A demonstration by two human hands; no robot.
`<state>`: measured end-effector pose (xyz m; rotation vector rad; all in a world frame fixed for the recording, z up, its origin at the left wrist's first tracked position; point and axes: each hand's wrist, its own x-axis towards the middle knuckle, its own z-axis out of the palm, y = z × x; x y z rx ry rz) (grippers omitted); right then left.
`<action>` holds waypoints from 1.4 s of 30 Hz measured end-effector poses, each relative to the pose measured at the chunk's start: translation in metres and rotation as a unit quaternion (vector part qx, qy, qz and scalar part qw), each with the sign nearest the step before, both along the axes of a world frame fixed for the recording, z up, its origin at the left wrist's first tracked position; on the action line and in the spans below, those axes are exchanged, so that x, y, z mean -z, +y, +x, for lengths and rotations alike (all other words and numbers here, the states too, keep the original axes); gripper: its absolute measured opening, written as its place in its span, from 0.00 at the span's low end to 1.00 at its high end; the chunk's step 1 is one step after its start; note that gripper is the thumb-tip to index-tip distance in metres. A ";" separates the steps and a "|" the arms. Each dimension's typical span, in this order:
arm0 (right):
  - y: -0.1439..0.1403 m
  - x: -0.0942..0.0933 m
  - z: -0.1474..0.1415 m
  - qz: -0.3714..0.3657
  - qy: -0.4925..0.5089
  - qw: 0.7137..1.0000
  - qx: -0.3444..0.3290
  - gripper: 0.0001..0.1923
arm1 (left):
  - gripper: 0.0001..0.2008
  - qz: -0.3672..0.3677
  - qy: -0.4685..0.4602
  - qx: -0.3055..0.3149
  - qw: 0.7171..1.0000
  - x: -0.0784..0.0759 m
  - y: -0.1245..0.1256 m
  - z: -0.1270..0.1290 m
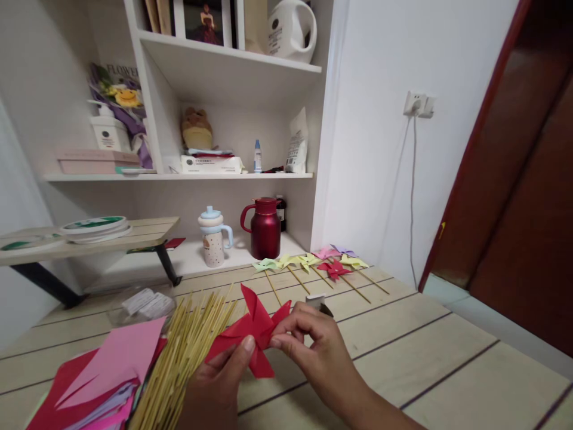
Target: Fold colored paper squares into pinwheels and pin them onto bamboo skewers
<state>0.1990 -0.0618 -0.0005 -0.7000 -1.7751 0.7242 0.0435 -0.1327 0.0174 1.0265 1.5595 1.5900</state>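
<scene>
A red paper pinwheel (256,325) is held above the table between both hands. My left hand (224,373) pinches its lower left part, with the thumb pressed near the centre. From the right, my right hand (313,340) has thumb and index finger closed on the edge of one red blade. Whether those fingers also hold a pin cannot be seen. Just left of my left hand lies a bundle of thin wooden sticks (179,352). Pink, red and purple paper sheets (116,352) are stacked beside the sticks.
Several finished pinwheels on sticks (333,270) lie at the table's back right. A small box (319,303) sits behind my right hand, and a clear container (142,303) behind the sticks. A red jug (265,230) and a cup (213,239) stand at the back, near a raised stand (147,232).
</scene>
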 end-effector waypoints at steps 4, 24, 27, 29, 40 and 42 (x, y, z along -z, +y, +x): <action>-0.003 -0.002 0.000 -0.007 -0.010 1.000 0.015 0.09 | 0.15 -0.052 -0.049 0.039 0.997 0.016 0.006 -0.007; -0.005 -0.002 -0.001 0.001 -0.019 0.999 0.041 0.12 | 0.22 -0.086 -0.014 -0.020 0.996 0.000 0.007 0.006; -0.005 -0.002 -0.001 0.003 -0.022 0.999 0.040 0.11 | 0.20 -0.073 -0.026 -0.001 0.997 0.015 0.009 0.003; -0.005 -0.002 -0.001 0.009 -0.027 0.999 0.043 0.12 | 0.18 -0.067 -0.030 0.016 0.997 0.022 0.010 0.000; -0.006 -0.003 -0.002 0.014 -0.037 0.998 0.041 0.11 | 0.15 -0.096 -0.006 0.049 0.994 0.020 0.009 -0.009; -0.006 -0.004 -0.001 0.014 -0.035 0.999 0.038 0.11 | 0.18 -0.102 -0.010 0.046 0.994 0.022 0.010 -0.006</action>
